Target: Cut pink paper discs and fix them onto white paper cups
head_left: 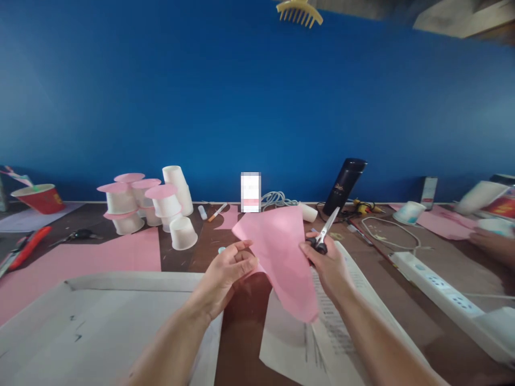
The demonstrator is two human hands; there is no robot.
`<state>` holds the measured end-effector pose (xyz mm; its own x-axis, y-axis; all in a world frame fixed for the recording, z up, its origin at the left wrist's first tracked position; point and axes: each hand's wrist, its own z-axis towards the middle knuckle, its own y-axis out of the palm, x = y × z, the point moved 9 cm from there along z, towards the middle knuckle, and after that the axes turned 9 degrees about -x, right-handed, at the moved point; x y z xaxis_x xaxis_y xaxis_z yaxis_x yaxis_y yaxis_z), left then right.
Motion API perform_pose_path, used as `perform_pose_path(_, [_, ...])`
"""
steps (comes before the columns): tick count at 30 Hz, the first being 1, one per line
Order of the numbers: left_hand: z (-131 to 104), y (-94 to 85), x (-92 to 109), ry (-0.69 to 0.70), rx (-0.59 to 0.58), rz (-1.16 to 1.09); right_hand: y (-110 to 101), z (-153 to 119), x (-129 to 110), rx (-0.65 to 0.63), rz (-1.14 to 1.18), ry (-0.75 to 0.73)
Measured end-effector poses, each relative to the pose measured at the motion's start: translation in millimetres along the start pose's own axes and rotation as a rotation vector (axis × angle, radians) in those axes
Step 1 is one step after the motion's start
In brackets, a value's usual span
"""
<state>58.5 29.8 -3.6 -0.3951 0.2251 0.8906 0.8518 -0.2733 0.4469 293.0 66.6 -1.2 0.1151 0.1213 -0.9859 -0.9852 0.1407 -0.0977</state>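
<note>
A bent piece of pink paper (277, 252) hangs between my two hands. The fingers of my left hand (231, 268) are closed on its left edge. At its right side, my right hand (328, 262) is wrapped round the black handles of a pair of scissors (324, 236), whose blades point up and away from the paper. Printed sheets (341, 321) lie beneath the pink paper and my right forearm. White paper cups (184, 233) stand at the left, several of them topped with pink paper discs (161, 191).
A white tray (132, 281) and pink paper (104, 257) lie at left. A black bottle (344, 187) leans near the blue wall. The power strip (438, 284) and cables are at right, near another person's hand (493, 244). Red-handled pliers (28, 249) lie far left.
</note>
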Motion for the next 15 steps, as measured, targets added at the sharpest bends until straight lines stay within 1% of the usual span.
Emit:
perform_pose_path(3, [-3,6.8,-19,-0.246,-0.143,0.016,-12,-4,-15,0.067,-0.038,-0.085])
perform_pose_path(5, [-4,3.7,-29,-0.337,-0.171,0.015,-16,-5,-21,0.077,0.028,-0.118])
perform_pose_path(9, [0,-9.5,-44,-0.373,-0.088,-0.004,-15,-4,-25,0.049,0.335,-0.147])
perform_pose_path(11, [0,-10.1,-50,-0.397,-0.078,0.015,-13,-2,-22,0.019,0.489,-0.120])
perform_pose_path(13, [0,-8.4,-54,-0.412,-0.093,0.090,-12,-2,-21,-0.017,0.569,-0.090])
perform_pose_path(15, [2,-10.6,-50,-0.357,-0.064,0.228,-10,-5,-22,-0.058,0.575,-0.070])
